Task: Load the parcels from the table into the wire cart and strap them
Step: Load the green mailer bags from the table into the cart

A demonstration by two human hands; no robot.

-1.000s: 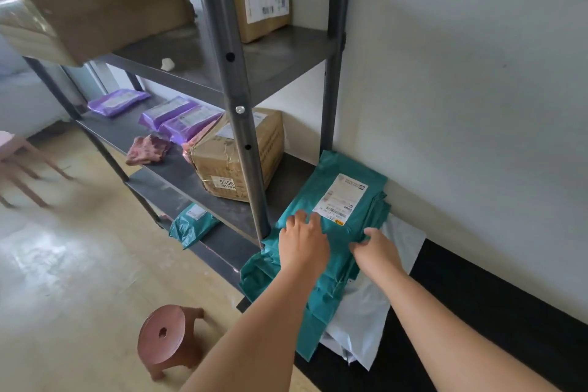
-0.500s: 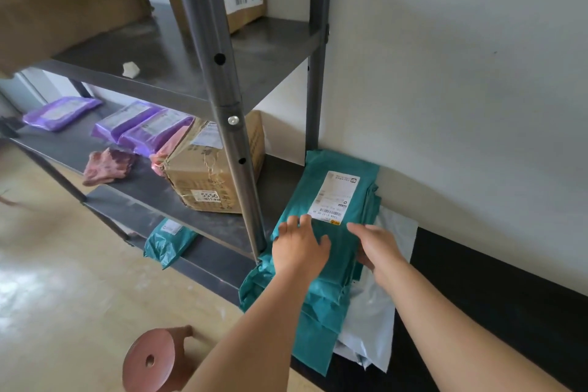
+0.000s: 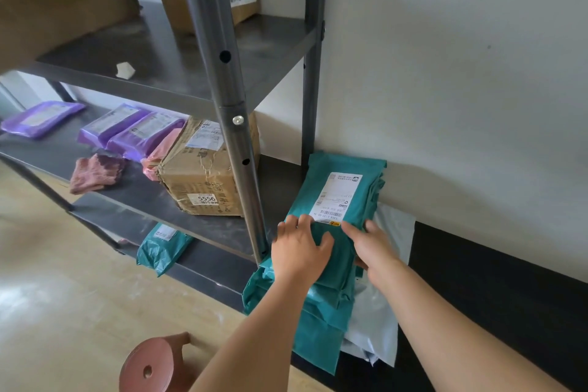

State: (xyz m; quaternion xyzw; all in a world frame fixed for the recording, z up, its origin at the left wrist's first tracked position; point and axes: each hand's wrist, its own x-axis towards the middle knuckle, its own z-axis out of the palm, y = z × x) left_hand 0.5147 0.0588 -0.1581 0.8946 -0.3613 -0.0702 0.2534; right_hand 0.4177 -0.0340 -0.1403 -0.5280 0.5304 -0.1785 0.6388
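I see the teal parcels stacked on the black tabletop, against the wall and just beside the shelf, over a white bag. My left hand lies flat on the stack, fingers spread. My right hand grips the top parcel's right edge, thumb under it.

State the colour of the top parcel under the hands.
Teal green plastic mailer; clearest in the head view.
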